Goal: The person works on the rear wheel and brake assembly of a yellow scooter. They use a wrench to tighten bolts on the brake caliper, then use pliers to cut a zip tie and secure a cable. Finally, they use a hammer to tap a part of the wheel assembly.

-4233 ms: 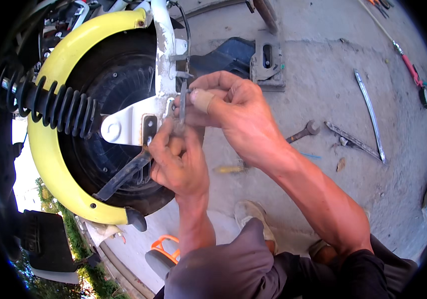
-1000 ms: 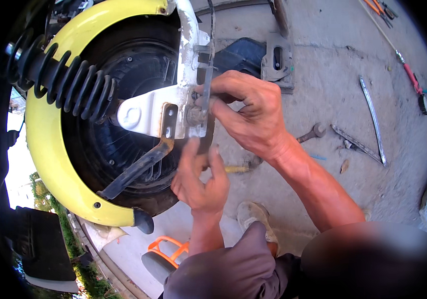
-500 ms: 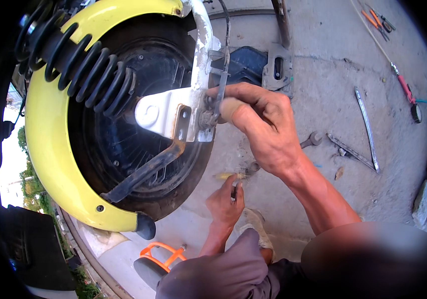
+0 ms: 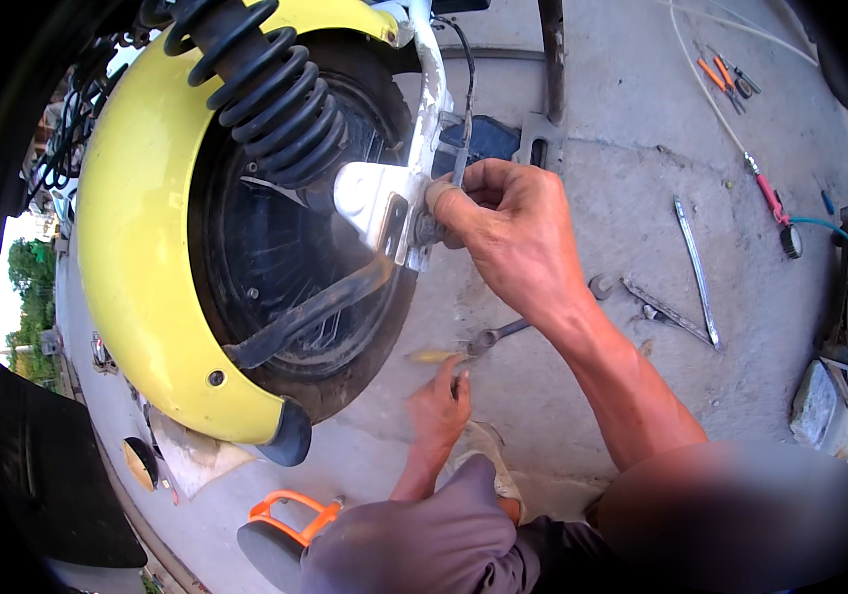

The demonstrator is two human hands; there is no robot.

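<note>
My right hand (image 4: pixel 523 233) is closed in a pinch at the white metal bracket (image 4: pixel 369 198) beside the wheel. Its thumb and fingertips press around a dirty nut (image 4: pixel 431 232) on the bracket's outer side; what lies between them is mostly hidden. Lower down, my left hand (image 4: pixel 434 408) hangs over the floor, fingers curled and thumb near the index finger. Anything it pinches is too small to name. Just beyond those fingertips are a yellow, blurred handle-like thing (image 4: pixel 432 356) and a spanner (image 4: pixel 513 328), partly behind my right forearm.
A yellow mudguard (image 4: pixel 137 228) curves around the black wheel (image 4: pixel 275 252), below a coil-spring shock absorber (image 4: pixel 280 94). On the concrete lie metal bars (image 4: pixel 697 272), orange-handled pliers (image 4: pixel 718 79) and a pink-handled air gauge (image 4: pixel 770 198). An orange-framed thing (image 4: pixel 290 510) stands near my leg.
My view has shifted, moving the wheel and bracket rightward in the picture. My right fingers have moved lower, closer around the nut. My left hand remains low, still curled.
</note>
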